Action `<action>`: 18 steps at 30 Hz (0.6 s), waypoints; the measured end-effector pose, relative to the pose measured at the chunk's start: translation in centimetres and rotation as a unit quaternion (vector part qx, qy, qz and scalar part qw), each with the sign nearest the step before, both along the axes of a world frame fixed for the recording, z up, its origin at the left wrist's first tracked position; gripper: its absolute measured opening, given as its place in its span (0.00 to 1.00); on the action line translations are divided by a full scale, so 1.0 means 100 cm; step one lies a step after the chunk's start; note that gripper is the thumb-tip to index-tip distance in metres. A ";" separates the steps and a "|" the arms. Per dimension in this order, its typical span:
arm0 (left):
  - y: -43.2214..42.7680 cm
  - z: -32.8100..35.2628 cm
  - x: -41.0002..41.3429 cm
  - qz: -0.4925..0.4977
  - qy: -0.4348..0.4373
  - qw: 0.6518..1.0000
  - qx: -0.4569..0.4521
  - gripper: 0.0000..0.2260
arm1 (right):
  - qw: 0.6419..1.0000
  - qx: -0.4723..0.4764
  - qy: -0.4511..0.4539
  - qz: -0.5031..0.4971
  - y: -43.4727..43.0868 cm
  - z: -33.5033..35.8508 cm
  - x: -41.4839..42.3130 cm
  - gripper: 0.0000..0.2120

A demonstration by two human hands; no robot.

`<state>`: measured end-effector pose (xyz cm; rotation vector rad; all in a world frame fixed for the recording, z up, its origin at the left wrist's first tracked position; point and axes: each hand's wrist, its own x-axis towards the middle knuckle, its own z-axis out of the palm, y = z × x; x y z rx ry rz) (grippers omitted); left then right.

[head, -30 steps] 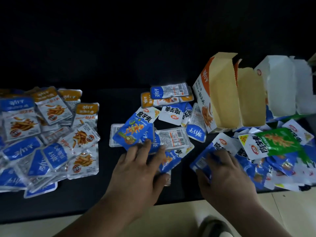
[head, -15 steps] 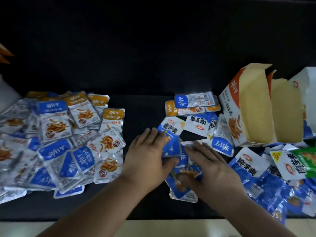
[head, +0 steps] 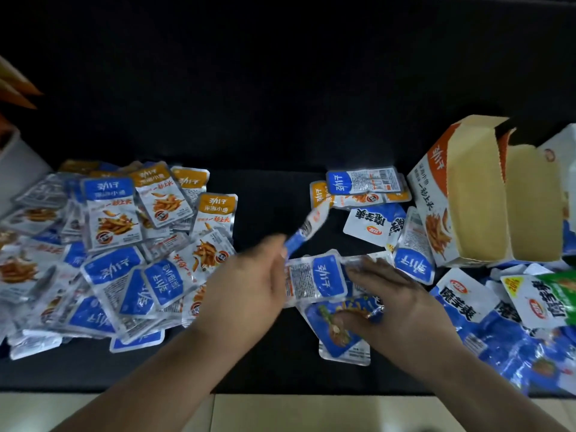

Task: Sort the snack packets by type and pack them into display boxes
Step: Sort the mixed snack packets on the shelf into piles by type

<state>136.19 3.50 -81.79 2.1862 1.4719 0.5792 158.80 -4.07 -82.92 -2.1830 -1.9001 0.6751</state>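
Observation:
My left hand (head: pixel 249 285) pinches a blue and silver snack packet (head: pixel 307 229), lifted edge-on and blurred above the middle pile. My right hand (head: pixel 392 304) rests flat on that pile, fingers spread over a silver packet with a blue label (head: pixel 324 277) and a blue packet (head: pixel 336 335) below it. A large heap of blue and orange fish packets (head: pixel 124 251) lies at the left. An open orange and white display box (head: pixel 461 194) stands at the right, its inside bare cardboard.
A second open box (head: pixel 536 207) stands right of the first. Blue, white and green packets (head: pixel 514 307) crowd the right side. More packets (head: pixel 367 188) lie behind the middle pile. The dark table's front edge (head: pixel 280 391) runs below my arms.
My left hand has picked one packet out of the middle pile and lifted it up and to the left. My right hand stays pressed on the pile.

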 end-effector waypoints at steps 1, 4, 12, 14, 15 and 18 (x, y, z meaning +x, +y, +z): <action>0.002 0.006 0.000 0.027 -0.025 0.999 0.015 0.14 | 1.000 -0.007 0.016 -0.002 -0.001 -0.001 0.002 0.38; -0.003 0.023 0.012 0.081 -0.129 0.987 -0.050 0.10 | 0.980 0.011 0.181 -0.080 0.003 0.018 0.002 0.19; -0.044 0.020 0.041 -0.029 -0.198 0.953 -0.227 0.05 | 0.837 0.062 0.439 -0.321 -0.012 0.055 -0.010 0.16; -0.035 -0.001 0.029 -0.055 -0.006 0.997 -0.060 0.15 | 0.877 0.065 0.341 -0.333 -0.025 0.053 0.016 0.16; -0.029 -0.009 0.023 -0.067 0.073 0.995 -0.024 0.21 | 0.903 0.069 0.281 -0.316 -0.031 0.052 0.030 0.16; -0.012 -0.019 0.013 -0.072 0.184 0.978 -0.068 0.32 | 0.955 0.080 0.094 -0.269 -0.045 0.048 0.064 0.16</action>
